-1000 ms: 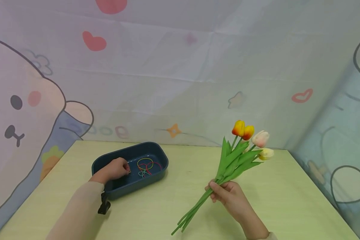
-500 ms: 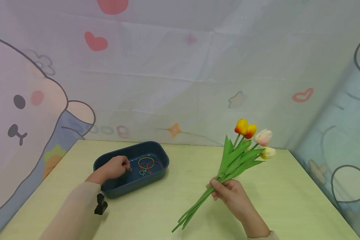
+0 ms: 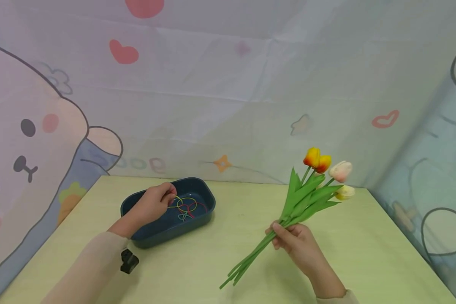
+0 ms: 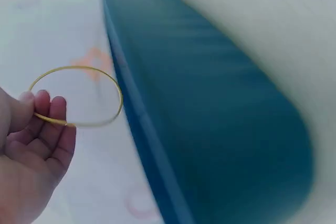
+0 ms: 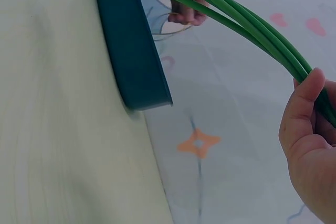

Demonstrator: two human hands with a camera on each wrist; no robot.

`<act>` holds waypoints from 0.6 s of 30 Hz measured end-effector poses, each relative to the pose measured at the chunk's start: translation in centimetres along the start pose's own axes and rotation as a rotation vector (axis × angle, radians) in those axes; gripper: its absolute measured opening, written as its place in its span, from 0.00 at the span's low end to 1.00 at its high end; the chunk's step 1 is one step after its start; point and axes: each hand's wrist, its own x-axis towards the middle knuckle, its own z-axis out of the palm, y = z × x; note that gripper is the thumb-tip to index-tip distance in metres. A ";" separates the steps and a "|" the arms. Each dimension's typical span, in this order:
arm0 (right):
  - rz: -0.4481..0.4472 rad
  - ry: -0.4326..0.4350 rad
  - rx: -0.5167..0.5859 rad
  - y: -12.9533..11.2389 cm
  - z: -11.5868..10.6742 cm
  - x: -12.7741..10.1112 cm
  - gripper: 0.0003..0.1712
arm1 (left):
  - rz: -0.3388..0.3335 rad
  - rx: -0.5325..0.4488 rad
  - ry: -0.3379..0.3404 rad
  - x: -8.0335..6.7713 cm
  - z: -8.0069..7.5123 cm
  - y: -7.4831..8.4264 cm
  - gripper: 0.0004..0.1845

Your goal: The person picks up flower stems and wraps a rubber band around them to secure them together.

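My left hand (image 3: 154, 204) pinches a yellow rubber band (image 4: 119, 90) between thumb and fingertips, above the dark blue tray (image 3: 167, 234). In the left wrist view the band hangs as an open loop beside the tray's wall. Red, yellow and green rubber bands (image 3: 192, 210) lie inside the tray. My right hand (image 3: 298, 245) grips a bunch of tulips (image 3: 304, 196) by the stems (image 5: 247, 22), over the table's right half. Their blooms are orange-yellow, pale pink and pale yellow, tilted up to the right, and the stem ends point down to the left.
The pale yellow-green table (image 3: 235, 236) runs back to a printed cloth backdrop (image 3: 213, 93). A small black device (image 3: 128, 261) sits at my left sleeve, just in front of the tray.
My left hand has risen from the tray floor with a yellow rubber band in its fingers. My right hand, holding the tulips, has shifted slightly right and up in the view.
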 end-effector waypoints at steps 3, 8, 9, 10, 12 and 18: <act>-0.010 -0.001 0.006 -0.1 0.2 0.0 0.14 | 0.068 -0.018 0.029 -0.1 -0.1 1.5 0.06; -0.024 -0.017 0.030 -0.3 0.2 0.0 0.15 | 0.167 -0.068 0.035 -0.7 -0.1 4.2 0.06; -0.028 -0.019 0.033 -0.3 0.2 0.0 0.15 | 0.193 -0.075 0.031 -0.8 -0.1 4.6 0.06; -0.030 -0.021 0.037 -0.4 0.2 0.0 0.15 | 0.215 -0.083 0.025 -1.0 0.0 5.1 0.06; -0.033 -0.020 0.041 -0.4 0.3 0.0 0.15 | 0.265 -0.086 0.011 -1.4 0.3 5.8 0.06; -0.032 -0.012 0.050 -0.6 0.2 0.1 0.15 | 0.344 -0.121 -0.065 -2.7 1.2 7.9 0.07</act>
